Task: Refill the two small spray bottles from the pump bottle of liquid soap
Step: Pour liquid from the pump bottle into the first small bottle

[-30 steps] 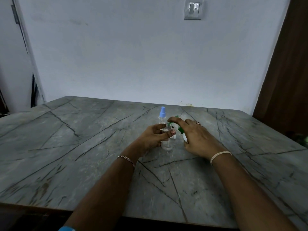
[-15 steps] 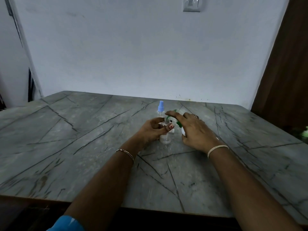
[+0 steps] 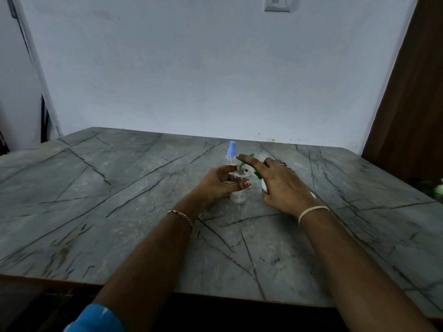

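On the counter (image 3: pixel 119 212), far middle, your left grip (image 3: pixel 215 185) stays clamped on the open spray bottle (image 3: pixel 238 196). Your right grip (image 3: pixel 282 188), fingers apart, has raised its forefinger over the pump bottle (image 3: pixel 263 185), likely between strokes, so filling continues.

One head-worn wide-angle camera looks forward and down from close above the grey table (image 3: pixel 119 212), facing the pale wall (image 3: pixel 191 80) filling the upper frame.

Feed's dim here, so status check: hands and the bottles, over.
Left grip holds open spray bottle upright. Right grip rests forefinger on pump bottle head, spout at the open neck. Blue-capped spray bottle stands behind, untouched.
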The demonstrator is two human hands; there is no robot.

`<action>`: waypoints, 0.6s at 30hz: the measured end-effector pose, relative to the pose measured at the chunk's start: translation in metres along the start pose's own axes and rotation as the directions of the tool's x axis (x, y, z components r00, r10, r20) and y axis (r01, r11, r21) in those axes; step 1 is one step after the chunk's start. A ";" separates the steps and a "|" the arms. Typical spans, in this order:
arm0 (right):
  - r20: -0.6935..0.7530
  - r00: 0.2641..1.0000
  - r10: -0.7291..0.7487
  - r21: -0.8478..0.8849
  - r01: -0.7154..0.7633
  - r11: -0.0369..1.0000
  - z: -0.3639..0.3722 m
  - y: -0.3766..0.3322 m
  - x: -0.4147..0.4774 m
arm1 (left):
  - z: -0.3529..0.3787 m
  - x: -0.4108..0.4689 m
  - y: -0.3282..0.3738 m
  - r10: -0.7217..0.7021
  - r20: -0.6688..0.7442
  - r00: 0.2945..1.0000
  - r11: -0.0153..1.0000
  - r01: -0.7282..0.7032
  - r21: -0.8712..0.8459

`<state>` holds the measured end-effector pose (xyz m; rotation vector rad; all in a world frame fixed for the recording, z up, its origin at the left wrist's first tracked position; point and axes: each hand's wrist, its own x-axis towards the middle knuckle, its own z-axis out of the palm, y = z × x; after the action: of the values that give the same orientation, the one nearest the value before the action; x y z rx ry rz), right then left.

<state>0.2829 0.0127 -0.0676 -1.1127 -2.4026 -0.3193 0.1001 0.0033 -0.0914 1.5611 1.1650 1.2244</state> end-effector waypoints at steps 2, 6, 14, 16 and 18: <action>-0.001 1.000 0.002 0.003 -0.002 1.000 0.000 0.001 0.000 | 0.001 0.001 -0.001 0.012 -0.013 1.000 1.000 -0.012 0.028; -0.022 0.999 0.026 0.035 -0.025 0.999 0.003 -0.002 0.003 | 0.001 0.003 -0.003 0.047 -0.034 0.998 0.994 -0.044 0.102; -0.052 0.999 0.015 -0.024 -0.016 1.000 0.005 0.000 0.001 | 0.003 0.001 -0.002 0.049 -0.059 0.997 0.993 -0.042 0.112; -0.047 0.999 0.008 -0.041 -0.010 0.999 0.005 0.001 -0.001 | 0.003 0.000 0.001 0.035 -0.062 0.997 0.995 -0.029 0.093; -0.042 0.999 0.011 -0.043 -0.012 0.999 0.005 0.001 -0.001 | 0.003 -0.001 0.002 0.024 -0.055 0.998 0.997 -0.020 0.078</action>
<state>0.2830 0.0151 -0.0726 -1.1276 -2.3625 -0.3883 0.1031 0.0022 -0.0905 1.6100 1.2473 1.2577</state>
